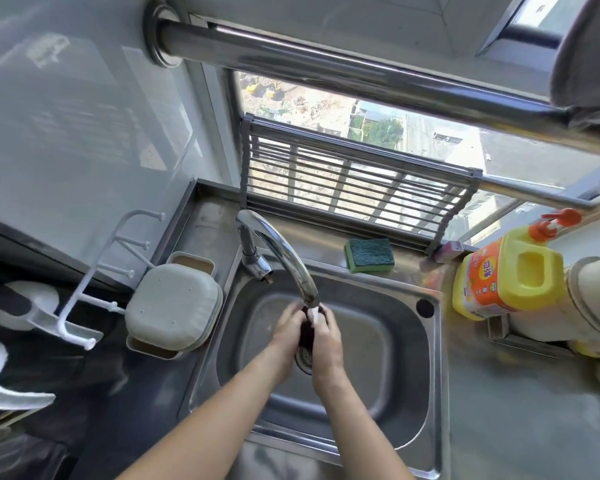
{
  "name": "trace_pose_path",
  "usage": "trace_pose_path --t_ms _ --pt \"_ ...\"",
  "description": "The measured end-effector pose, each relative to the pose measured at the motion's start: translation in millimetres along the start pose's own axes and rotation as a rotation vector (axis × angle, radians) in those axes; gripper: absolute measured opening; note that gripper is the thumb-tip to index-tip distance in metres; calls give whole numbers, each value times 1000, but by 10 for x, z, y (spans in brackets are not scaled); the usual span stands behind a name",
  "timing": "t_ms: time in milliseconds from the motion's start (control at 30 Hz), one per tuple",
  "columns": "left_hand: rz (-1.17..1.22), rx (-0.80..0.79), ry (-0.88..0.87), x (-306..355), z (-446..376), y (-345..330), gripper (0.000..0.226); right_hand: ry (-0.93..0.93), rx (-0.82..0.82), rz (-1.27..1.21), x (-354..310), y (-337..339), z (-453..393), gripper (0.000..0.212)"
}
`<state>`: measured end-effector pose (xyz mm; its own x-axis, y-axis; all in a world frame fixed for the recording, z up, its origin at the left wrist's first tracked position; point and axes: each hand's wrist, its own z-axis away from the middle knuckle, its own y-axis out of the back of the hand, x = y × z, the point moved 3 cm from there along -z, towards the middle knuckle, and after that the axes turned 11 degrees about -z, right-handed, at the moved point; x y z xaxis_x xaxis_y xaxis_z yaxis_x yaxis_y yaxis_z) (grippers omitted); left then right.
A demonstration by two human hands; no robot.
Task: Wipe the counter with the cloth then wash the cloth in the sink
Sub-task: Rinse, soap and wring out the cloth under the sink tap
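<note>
A dark cloth [306, 332] is bunched between my two hands over the middle of the steel sink [409, 382]. My left hand [288, 329] grips it from the left and my right hand [326, 336] from the right. Both hands sit directly under the spout of the curved chrome faucet [278, 252], where a white stream of water falls onto the cloth. Most of the cloth is hidden by my fingers. The drain [303, 360] shows just below the hands. The steel counter [520, 410] runs to the right of the sink.
A green and yellow sponge [369, 254] lies on the ledge behind the sink. A yellow detergent bottle [506, 278] stands at the right. A grey lidded container [174, 308] and a white hook rack [97, 282] are at the left. A roll-up rack [354, 188] leans on the window.
</note>
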<state>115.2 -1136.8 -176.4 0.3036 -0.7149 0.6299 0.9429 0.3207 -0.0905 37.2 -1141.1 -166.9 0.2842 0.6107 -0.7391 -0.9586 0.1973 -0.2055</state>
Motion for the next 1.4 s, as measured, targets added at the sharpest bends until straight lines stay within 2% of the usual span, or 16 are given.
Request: trace_pose_path --t_ms 33,133,267,367,433,500,567,633,733,800,900,967,1067,1100,1300,1400 --pt "-25 -41 12 -59 54 -86 25 7 57 18 -9 9 -43 32" --pt "167 -121 16 -125 215 -313 34 60 278 91 -85 140 -177 24" --pt "268 -82 51 67 86 -220 67 104 231 181 -82 39 -13 26" --pt "65 -140 254 34 -69 -72 84 123 140 171 4 -42 147 28" --pt "-106 -252 402 -66 -42 -24 78 130 153 117 29 17 88 32" --pt "-188 -311 443 -146 11 -54 71 166 206 77 -28 88 -5 26" --pt "-199 -241 373 -131 14 -88 55 221 217 128 -97 86 -57 16" --pt "-162 -100 263 -113 -53 -97 35 265 230 272 -150 58 -40 19" --pt "-242 94 59 -87 -237 -29 13 264 331 413 -163 68 -11 21" --pt "-199 108 11 -23 -160 -47 20 140 288 450 -118 49 -47 18" --pt "-32 31 8 79 99 -130 25 18 233 487 -50 7 -102 35" --pt "1 28 38 3 87 -131 35 64 255 522 -75 -5 -117 38" --pt "-28 119 7 -90 -12 -53 40 142 238 599 -152 3 -118 33" --pt "-43 136 6 -98 -22 -34 40 152 232 610 -178 10 -107 37" --pt "-161 138 19 7 108 17 43 253 105 629 -253 10 -57 41" --pt "-291 98 -125 15 150 14 41 223 3 544 -280 69 -77 39"
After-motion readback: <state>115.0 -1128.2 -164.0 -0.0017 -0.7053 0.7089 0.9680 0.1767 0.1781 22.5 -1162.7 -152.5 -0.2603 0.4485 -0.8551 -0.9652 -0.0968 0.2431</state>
